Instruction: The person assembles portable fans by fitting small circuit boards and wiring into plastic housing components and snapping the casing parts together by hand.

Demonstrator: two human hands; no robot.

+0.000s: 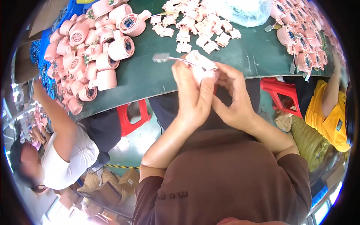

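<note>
Above the table's near edge I hold a pink plastic housing [200,65]. Thin wires run out of it to the left and end in a pale grey connector [161,57]. My left hand [193,93] grips the housing from the left, thumb pressed along its near side. From the right, my right hand [236,92] curls its fingers against the same part, with thumb and fingers arched. What the fingertips touch on its underside is hidden. Just beyond my hands lie many small pink plastic pieces [183,47] in a loose spread.
Pink round housings [107,78] are heaped on the green table [150,71] at left; more with wires [303,62] stand at right. A clear plastic bag [243,11] lies at the back. Red stools [131,118] flank me. One person in white sits left, another in yellow right.
</note>
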